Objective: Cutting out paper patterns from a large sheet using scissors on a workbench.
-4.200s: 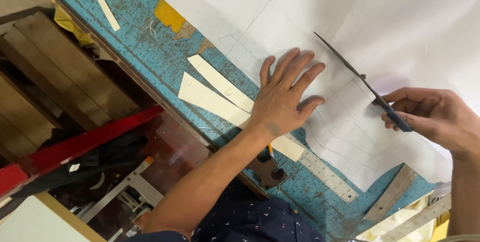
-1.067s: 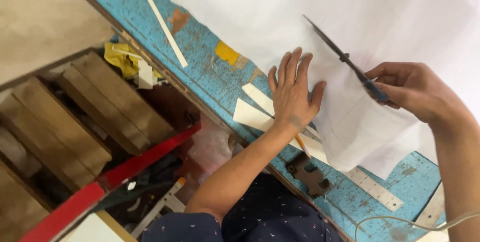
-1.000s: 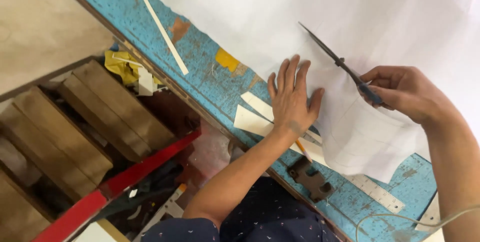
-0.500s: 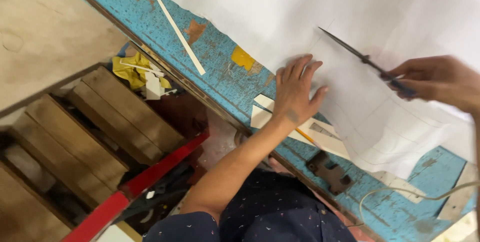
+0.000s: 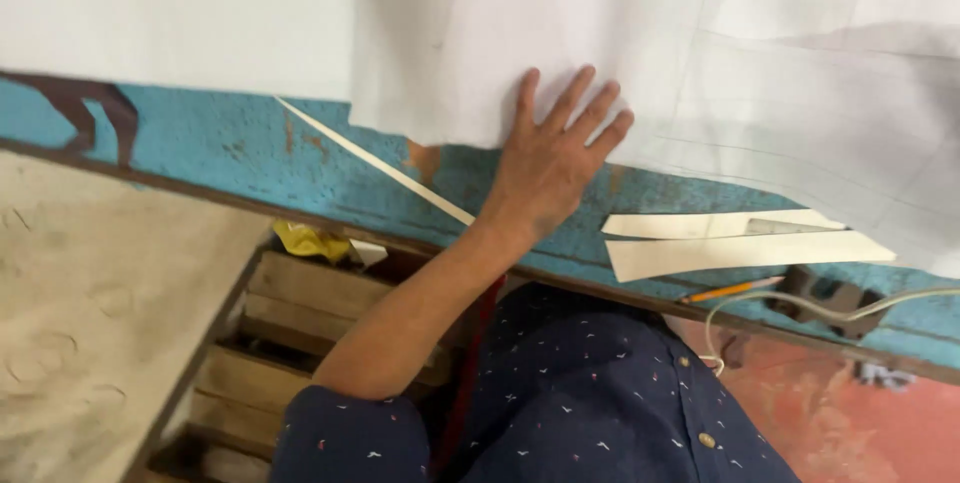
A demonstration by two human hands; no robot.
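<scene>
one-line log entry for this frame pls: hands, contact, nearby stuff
left hand: flat, fingers spread, pressing white fabric edge | right hand: out of view | surface: blue worktable | nearby: cream paper strips, orange pencil

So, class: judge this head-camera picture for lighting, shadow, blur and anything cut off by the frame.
Head view: soft, even light, with no glare on the white fabric; only faint shadows show under its folds at right. Slight motion blur softens the left hand and the paper strips. The right hand is out of frame.
</scene>
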